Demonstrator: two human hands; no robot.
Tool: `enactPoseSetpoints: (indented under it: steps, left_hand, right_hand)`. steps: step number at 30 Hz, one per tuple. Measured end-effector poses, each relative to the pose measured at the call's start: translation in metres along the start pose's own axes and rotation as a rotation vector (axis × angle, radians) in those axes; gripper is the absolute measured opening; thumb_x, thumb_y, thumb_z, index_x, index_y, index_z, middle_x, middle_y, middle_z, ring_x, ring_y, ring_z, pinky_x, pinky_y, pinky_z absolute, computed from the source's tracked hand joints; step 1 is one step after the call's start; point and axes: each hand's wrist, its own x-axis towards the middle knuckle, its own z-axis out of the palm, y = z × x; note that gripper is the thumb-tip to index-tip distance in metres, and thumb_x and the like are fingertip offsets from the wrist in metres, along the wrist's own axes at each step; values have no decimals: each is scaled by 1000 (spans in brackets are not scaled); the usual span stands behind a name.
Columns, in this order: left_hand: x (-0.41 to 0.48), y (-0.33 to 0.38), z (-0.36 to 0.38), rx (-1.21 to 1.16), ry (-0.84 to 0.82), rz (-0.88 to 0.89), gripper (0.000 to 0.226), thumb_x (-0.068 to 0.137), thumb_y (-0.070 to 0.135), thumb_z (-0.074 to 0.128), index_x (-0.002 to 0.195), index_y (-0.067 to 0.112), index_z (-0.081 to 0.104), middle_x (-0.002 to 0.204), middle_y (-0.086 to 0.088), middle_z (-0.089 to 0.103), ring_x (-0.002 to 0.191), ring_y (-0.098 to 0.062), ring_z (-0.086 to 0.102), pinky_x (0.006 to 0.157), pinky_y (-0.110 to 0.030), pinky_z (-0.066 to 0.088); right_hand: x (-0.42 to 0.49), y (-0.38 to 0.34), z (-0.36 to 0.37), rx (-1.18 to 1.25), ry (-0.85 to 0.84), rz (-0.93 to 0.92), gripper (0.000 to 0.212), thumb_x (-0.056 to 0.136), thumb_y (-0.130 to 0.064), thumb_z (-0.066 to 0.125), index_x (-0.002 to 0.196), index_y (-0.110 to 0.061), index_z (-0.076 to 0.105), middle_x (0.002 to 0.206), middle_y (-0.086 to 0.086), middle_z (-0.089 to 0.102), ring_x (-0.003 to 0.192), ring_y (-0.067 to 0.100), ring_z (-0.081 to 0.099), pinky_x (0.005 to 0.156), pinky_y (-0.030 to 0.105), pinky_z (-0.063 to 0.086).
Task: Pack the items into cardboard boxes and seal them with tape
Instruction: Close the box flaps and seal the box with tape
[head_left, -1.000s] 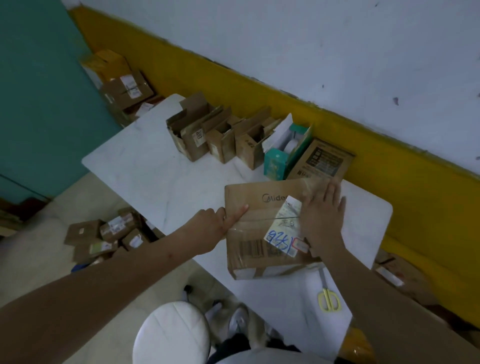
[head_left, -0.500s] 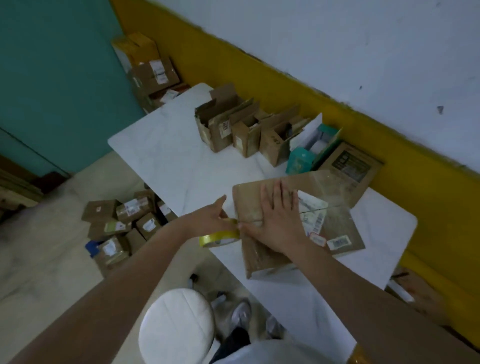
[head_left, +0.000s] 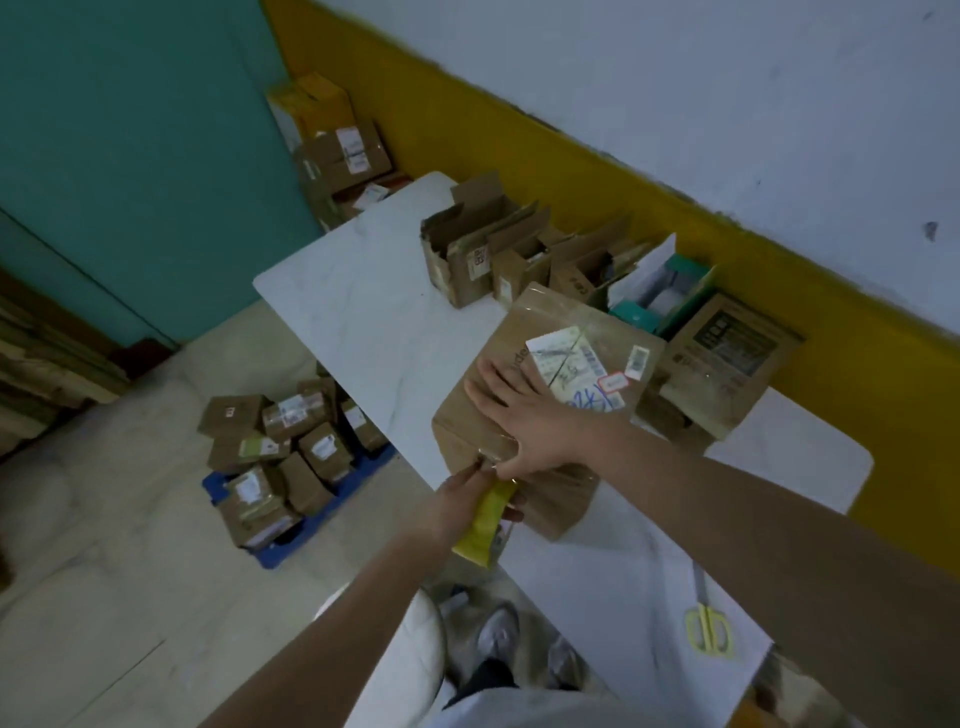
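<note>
Hands taping a cardboard box (head_left: 524, 332).
Right hand (head_left: 524, 415) flat atop, fingers across its length; left hand (head_left: 454, 501) beneath grips tape roll (head_left: 485, 527).

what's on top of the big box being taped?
The right hand lies flat on the box, beside a white label and a small barcode sticker. The cardboard under the palm is covered.

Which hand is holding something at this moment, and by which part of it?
The left hand grips the yellow tape roll by its upper part, at the box's near edge. The right hand holds nothing; it presses flat on the cardboard box.
</note>
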Motion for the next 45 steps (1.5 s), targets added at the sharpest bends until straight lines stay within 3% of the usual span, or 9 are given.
enactPoseSetpoints:
  steps: [9, 14, 17, 21, 25, 32, 37, 40, 45]
  left_hand:
    - [35, -10, 57, 549, 273, 109, 53, 105, 45, 36, 146, 11, 36, 148, -15, 47, 134, -33, 47, 101, -32, 34]
    - [41, -33, 64, 398, 321, 73, 72, 93, 58, 54, 147, 16, 33, 120, -5, 60, 105, -25, 61, 92, -36, 43]
    - [41, -39, 67, 281, 389, 124, 61, 91, 53, 61, 139, 23, 36, 103, 4, 56, 81, -11, 62, 76, -25, 46]
    - [40, -48, 71, 276, 407, 362, 48, 94, 29, 66, 130, 31, 34, 118, -3, 61, 92, -5, 65, 72, -18, 48]
    - [42, -49, 75, 349, 408, 432, 41, 95, 21, 65, 122, 24, 35, 99, 7, 60, 58, 10, 63, 44, -6, 42]
    - [41, -48, 74, 336, 280, 307, 9, 99, 35, 57, 101, 29, 51, 84, -8, 71, 50, -23, 66, 50, -31, 54]
    - [29, -38, 62, 193, 88, 265, 13, 102, 17, 53, 115, 17, 51, 89, -15, 65, 59, -21, 68, 54, -34, 57]
    - [21, -41, 56, 164, 35, 274, 24, 101, 7, 51, 125, 12, 47, 98, -16, 60, 65, -20, 66, 56, -32, 58]
    - [23, -39, 55, 190, 26, 205, 26, 102, 15, 51, 127, 19, 46, 95, -11, 63, 57, -19, 67, 60, -32, 57]
  right_hand:
    - [-59, 20, 7, -58, 252, 69, 79, 92, -36, 52, 157, -20, 11, 165, -3, 3, 151, 15, 3, 122, 37, 6]
    - [-169, 24, 96, 395, 963, 839, 24, 94, -21, 55, 117, -13, 59, 115, 5, 57, 105, 22, 56, 81, 27, 44]
    - [-225, 24, 171, 754, 500, 1237, 17, 95, -17, 57, 99, -2, 61, 97, 16, 62, 95, 34, 62, 70, 31, 42]
    - [-243, 8, 233, 803, 105, 1199, 19, 87, -20, 69, 98, -5, 70, 98, 14, 64, 93, 32, 65, 73, 29, 51]
    - [-241, 5, 261, 638, 13, 1278, 26, 101, -22, 45, 119, -4, 54, 99, 5, 54, 110, 29, 58, 80, 28, 47]
    - [-232, 6, 259, 652, 79, 1330, 30, 98, -36, 54, 104, -7, 60, 105, 11, 66, 100, 28, 65, 82, 34, 51]
    - [-224, 17, 219, 1109, 283, 1072, 25, 87, -27, 72, 80, -6, 60, 67, 10, 67, 52, 22, 67, 54, 29, 51]
    - [-225, 30, 171, 967, 267, 850, 25, 76, -36, 82, 69, -21, 64, 57, -9, 62, 50, 6, 57, 49, 10, 39]
    - [-226, 42, 85, 739, -14, 563, 51, 74, -67, 69, 80, -17, 64, 75, 2, 62, 70, 13, 58, 60, 19, 37]
